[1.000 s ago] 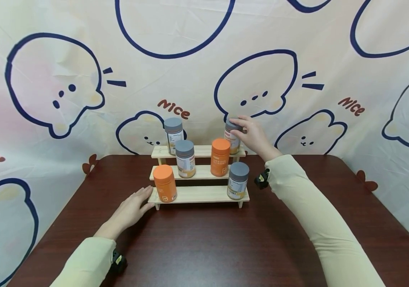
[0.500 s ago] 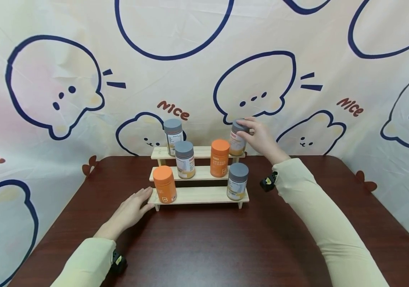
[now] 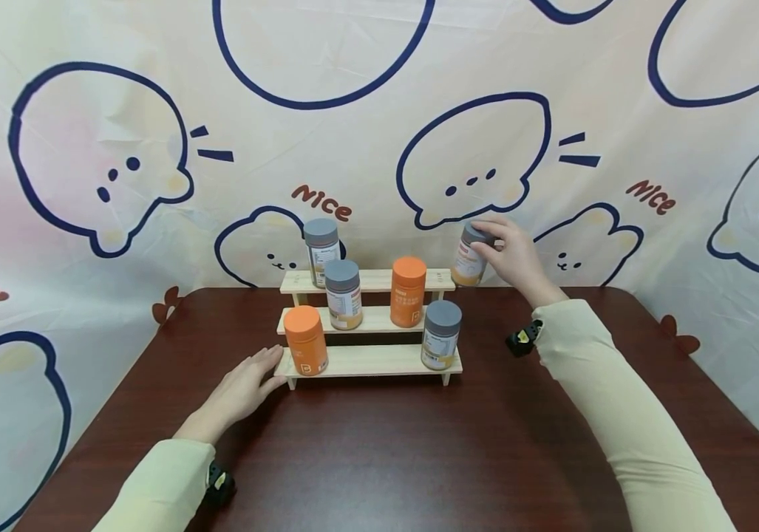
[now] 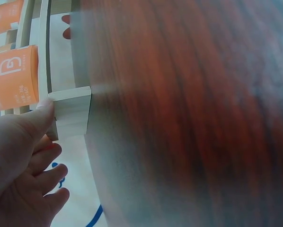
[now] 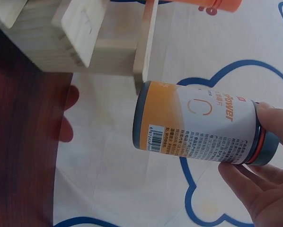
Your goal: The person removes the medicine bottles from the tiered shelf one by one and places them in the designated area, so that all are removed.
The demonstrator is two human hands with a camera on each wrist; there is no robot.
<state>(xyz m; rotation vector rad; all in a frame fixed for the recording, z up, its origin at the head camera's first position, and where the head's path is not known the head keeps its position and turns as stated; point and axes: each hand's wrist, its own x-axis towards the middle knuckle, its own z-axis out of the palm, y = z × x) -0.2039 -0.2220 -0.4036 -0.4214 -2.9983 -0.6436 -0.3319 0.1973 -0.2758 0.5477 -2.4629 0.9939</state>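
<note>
My right hand (image 3: 515,255) pinches a grey-capped supplement bottle (image 3: 468,263) near its cap. In the head view that bottle is slightly tilted, beside the right end of the top tier; the right wrist view shows its white and orange label (image 5: 198,120) and a gap from the wooden step rack (image 5: 141,52). My left hand (image 3: 236,391) holds the left end of the rack's lowest tier (image 3: 366,360), its thumb (image 4: 44,111) on the board's edge. Nearest to it stands an orange bottle (image 3: 307,341).
Grey-capped bottles stand on the top tier's left (image 3: 322,251), the middle tier's left (image 3: 344,295) and the lowest tier's right (image 3: 441,336). An orange bottle (image 3: 409,293) is on the middle tier's right. Behind the dark wooden table (image 3: 379,451) hangs a printed cloth (image 3: 366,148).
My right hand has moved the grey-capped bottle rightward, from the top tier's right end to beyond its edge. The left hand and the other bottles have stayed put.
</note>
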